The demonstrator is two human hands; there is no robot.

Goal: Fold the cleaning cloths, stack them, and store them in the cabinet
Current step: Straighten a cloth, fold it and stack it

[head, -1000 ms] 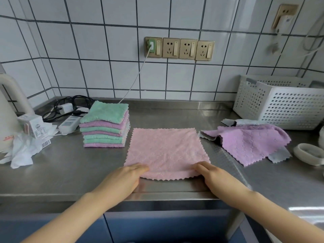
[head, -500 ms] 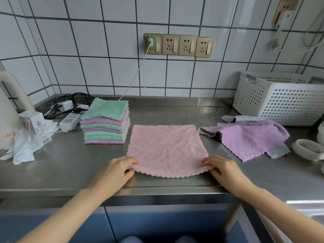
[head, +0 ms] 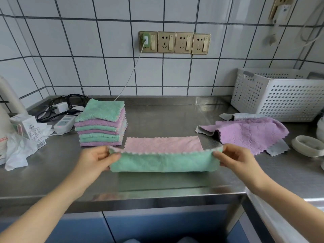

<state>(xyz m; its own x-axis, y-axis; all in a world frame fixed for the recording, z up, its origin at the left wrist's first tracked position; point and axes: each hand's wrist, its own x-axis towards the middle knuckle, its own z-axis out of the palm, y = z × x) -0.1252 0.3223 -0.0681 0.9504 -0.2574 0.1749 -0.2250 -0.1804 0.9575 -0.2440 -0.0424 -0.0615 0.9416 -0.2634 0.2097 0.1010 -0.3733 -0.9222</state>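
A pink cleaning cloth point(head: 164, 145) with a green underside lies on the steel counter point(head: 166, 120) in front of me. Its near edge is lifted and turned toward the wall, showing the green side. My left hand point(head: 95, 159) pinches the lifted near-left corner. My right hand point(head: 235, 157) pinches the near-right corner. A stack of folded green and purple cloths point(head: 101, 123) stands to the left, behind my left hand. Unfolded purple and grey cloths point(head: 245, 133) lie in a heap to the right.
A white perforated basket point(head: 280, 95) stands at the back right. A power strip with cables point(head: 64, 120) and a small carton with crumpled plastic point(head: 22, 135) sit at the left. A white ring-shaped dish point(head: 308, 148) is at the far right. Blue cabinet fronts point(head: 157, 225) run below the counter.
Both hands have taken the cloth's near corners and lifted the near edge up and away from me, exposing the green underside. The cloth lay flat before.
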